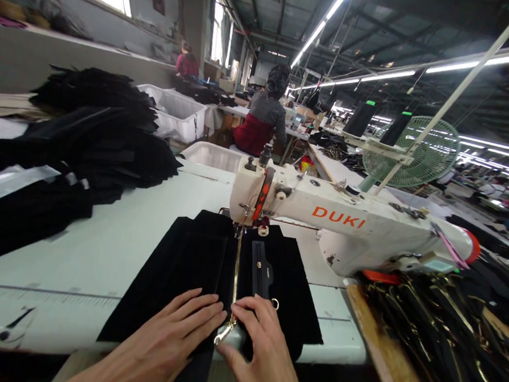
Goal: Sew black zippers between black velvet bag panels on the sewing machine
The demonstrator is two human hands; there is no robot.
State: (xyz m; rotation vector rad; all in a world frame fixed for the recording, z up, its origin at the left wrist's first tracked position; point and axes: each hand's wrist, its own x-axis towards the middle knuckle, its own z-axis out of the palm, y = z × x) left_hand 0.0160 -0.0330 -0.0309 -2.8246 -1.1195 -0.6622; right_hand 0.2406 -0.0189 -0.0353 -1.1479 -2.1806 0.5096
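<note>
A black fabric panel (175, 267) lies on the sewing table, its far end under the needle of a white sewing machine (298, 204). Down its middle runs a gold-toothed zipper (237, 267), with a shiny gold zipper pull (224, 332) at the near end. My left hand (178, 331) rests flat on the panel, left of the zipper, fingers stretched out. My right hand (261, 348) grips the zipper's near end, index finger on the teeth and thumb at the pull. Right of the zipper are a dark strip (260, 269) with a small gold stud and a gold ring (275, 304).
Black fabric pieces (92, 139) are piled on the left. Several black zippers with gold teeth (439, 329) hang at the right. White bins (176, 111) stand behind the table. Beyond are thread cones (360, 118), a green fan (414, 149) and a seated person (264, 117).
</note>
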